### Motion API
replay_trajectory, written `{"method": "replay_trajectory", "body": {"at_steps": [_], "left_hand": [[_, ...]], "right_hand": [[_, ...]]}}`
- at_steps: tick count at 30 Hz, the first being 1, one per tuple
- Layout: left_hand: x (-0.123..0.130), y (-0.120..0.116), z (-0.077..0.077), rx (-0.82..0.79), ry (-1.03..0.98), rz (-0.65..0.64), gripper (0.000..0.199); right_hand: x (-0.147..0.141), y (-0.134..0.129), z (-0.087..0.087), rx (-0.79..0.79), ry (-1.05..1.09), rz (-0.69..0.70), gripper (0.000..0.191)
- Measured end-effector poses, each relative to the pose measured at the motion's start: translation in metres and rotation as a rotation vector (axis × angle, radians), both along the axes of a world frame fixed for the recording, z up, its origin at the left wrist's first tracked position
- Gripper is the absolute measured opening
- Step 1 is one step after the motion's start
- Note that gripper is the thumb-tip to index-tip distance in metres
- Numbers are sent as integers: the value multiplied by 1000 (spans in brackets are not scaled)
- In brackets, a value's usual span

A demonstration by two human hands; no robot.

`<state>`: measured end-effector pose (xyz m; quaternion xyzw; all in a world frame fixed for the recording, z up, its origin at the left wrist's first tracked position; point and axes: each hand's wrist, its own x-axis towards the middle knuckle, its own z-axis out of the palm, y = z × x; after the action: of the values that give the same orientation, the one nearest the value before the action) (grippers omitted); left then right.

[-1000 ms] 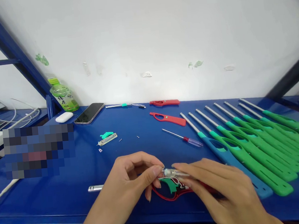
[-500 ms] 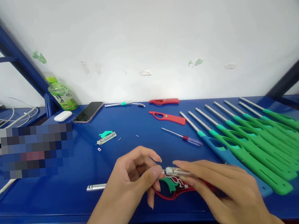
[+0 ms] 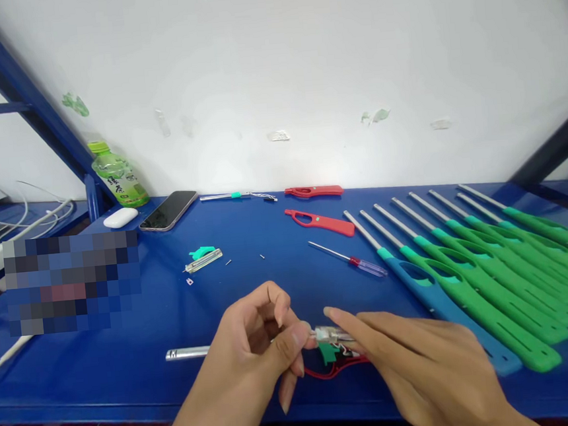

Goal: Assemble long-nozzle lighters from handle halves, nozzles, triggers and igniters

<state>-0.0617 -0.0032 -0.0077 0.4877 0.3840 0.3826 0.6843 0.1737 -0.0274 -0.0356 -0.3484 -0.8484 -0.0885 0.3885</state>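
Observation:
Between the thumb and fingers of my right hand is a clear plastic lighter fuel tank, its end facing left. At that end my left hand pinches a thin small piece, mostly hidden by the fingertips; the other fingers curl loosely. Beneath both hands lies an opened red lighter shell, partly covered. In it a green trigger and bits of white wire show. A silver lighter tube sticks out left of my left wrist.
Several long green lighters and a blue one lie at right. A screwdriver, red shell halves, a second fuel tank and tiny pins lie beyond my hands. A phone and bottle stand back left.
The fuel tank and the fingertips on it have shifted slightly down. My left index finger has curled in more. My right hand now covers more of the tank and shell.

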Motion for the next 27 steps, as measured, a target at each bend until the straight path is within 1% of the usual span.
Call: {"method": "replay_trajectory", "body": {"at_steps": [5,10,11,13,14,16,17,18,20,22,23,26,27], "left_hand": [[3,1,-2,54,27,15,55],[5,-1,3,42,22,14,53],[6,-2,4,44,17,21,51],[7,-4,5,89,73,58,43],[8,-4,4,157,146,98,37],[8,-3,0,389,356,193,21],[7,-2,-2,534,468,222,13],[7,0,-5,674,562,225,7],[5,3,-10,885,665,169,11],[4,4,-14,996,694,113,15],[4,5,-16,1029,700,107,16],[3,5,-21,1089,728,106,17],[3,4,-22,1094,736,96,16]], "right_hand": [[-2,1,-2,14,-72,-41,50],[-6,-1,-1,18,-90,-87,52],[-5,-2,1,13,-71,-90,49],[-3,-4,6,-25,8,-88,36],[-1,-4,10,-62,50,-89,27],[5,-5,17,-162,111,-124,12],[8,-5,20,-218,116,-149,11],[12,-4,21,-275,113,-172,14],[17,-1,21,-369,99,-203,17],[21,2,17,-428,70,-179,12],[21,4,15,-450,53,-153,9],[20,10,13,-526,-17,-36,6],[20,11,15,-555,-49,-2,9]]}}
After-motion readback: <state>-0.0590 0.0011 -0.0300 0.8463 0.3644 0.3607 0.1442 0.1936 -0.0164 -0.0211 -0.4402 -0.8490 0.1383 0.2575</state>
